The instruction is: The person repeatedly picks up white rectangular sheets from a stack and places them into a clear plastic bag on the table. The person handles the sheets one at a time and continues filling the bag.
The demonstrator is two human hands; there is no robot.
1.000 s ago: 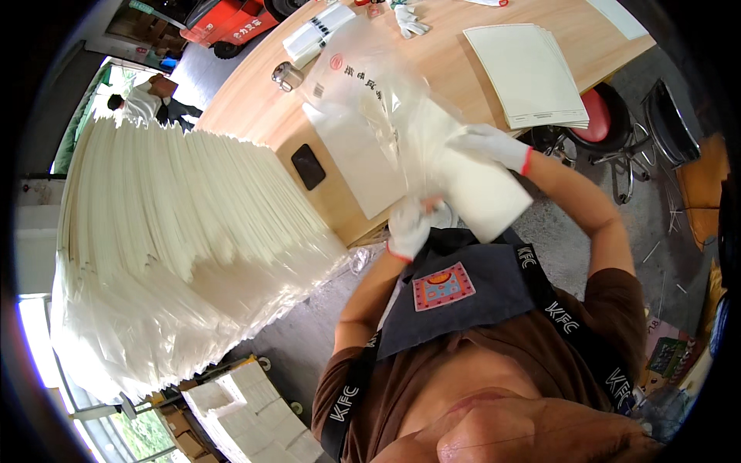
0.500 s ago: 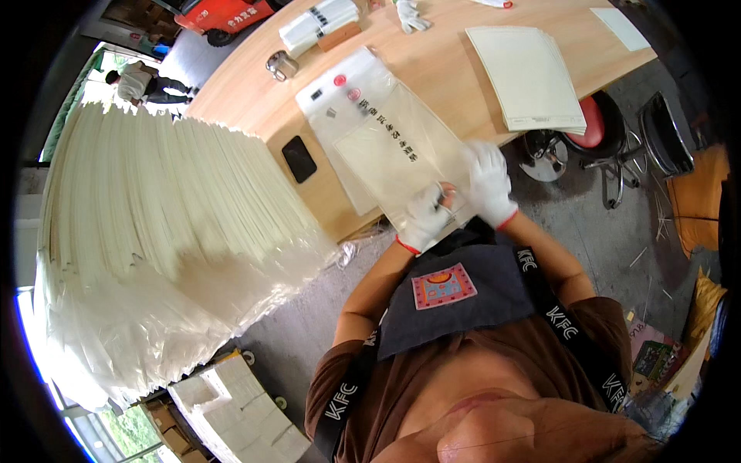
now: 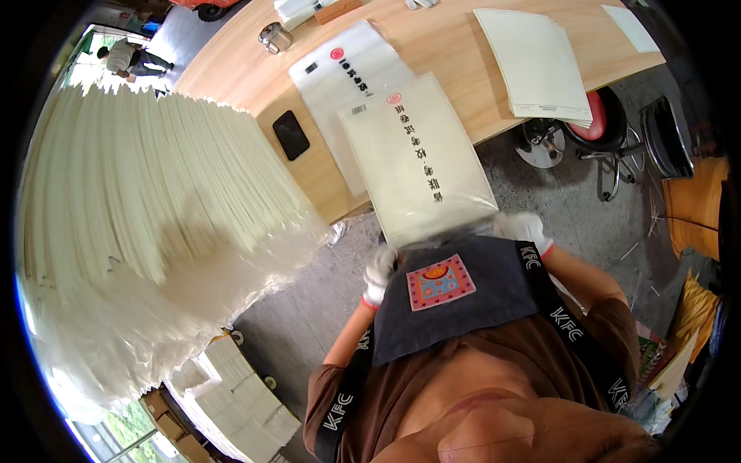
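Note:
A clear plastic bag of cream paper point(image 3: 423, 166), with dark print and a red round mark, lies slanted over the table's near edge. Its near end reaches my apron. My left hand point(image 3: 380, 274), in a white glove with a red cuff, is curled closed at the bag's near left corner. At the near right corner is my right hand point(image 3: 521, 228), also gloved; motion blurs its fingers, so its grip does not show. Under the filled bag lie flat printed plastic bags point(image 3: 332, 77).
A tall stack of cream sheets point(image 3: 162, 185) in plastic stands left. On the table point(image 3: 432, 46) are a phone point(image 3: 291, 135), a metal cup point(image 3: 275, 37) and a paper pile point(image 3: 532, 65). A stool point(image 3: 598, 123) stands right; a person point(image 3: 127, 60) is far left.
My hands have moved apart from the bag's near end to its two near corners. The bag now looks filled and lies nearer my apron. The view has shifted slightly.

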